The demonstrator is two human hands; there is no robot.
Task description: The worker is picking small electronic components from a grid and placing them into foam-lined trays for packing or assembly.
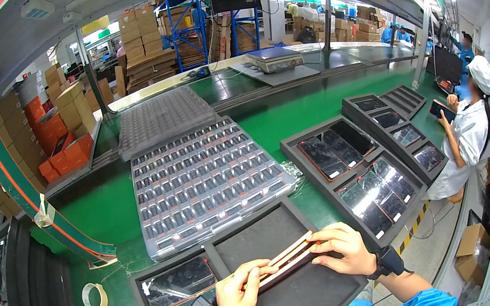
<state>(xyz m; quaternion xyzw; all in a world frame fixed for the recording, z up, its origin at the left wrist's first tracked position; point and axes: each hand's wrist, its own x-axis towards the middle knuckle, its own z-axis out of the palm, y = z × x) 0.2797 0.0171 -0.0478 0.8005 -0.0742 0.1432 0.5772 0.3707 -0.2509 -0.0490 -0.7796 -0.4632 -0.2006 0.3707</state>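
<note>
Strips (287, 255), seemingly between both hands.

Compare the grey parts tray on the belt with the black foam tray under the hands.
The grey tray is pale, with many small cells in rows, each holding a small part; the foam tray is black, with a few large recesses. No hand touches the grey tray; the left hand and right hand work over the foam tray. Both sit on the green belt.

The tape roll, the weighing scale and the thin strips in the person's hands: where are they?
tape roll (94, 298), head view, on its ring's left side.
weighing scale (273, 57), head view, on its flat top plate.
thin strips (288, 256), head view, on their middle, between the hands.
</note>
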